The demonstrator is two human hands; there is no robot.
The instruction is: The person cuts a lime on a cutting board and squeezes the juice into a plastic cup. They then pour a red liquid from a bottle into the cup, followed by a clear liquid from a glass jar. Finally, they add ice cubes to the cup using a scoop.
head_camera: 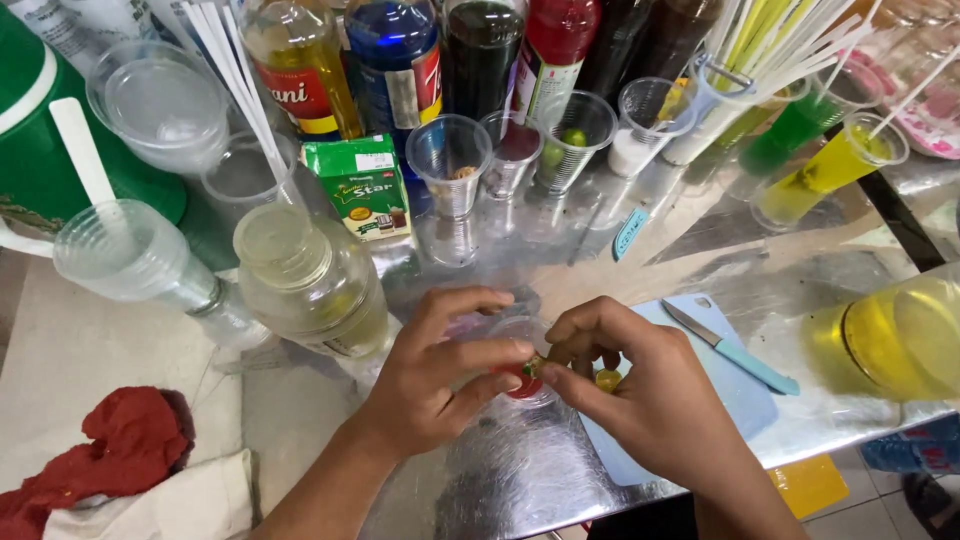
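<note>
Steel tabletop, crowded: syrup bottles at the back, small plastic cups before them, a green carton, a lidded jar just left of our hands, and a knife on a blue cutting board to the right. A red cloth lay lower left. Our left hand and right hand met over a clear cup, fingers pinched together on a small red and green piece above it.
</note>
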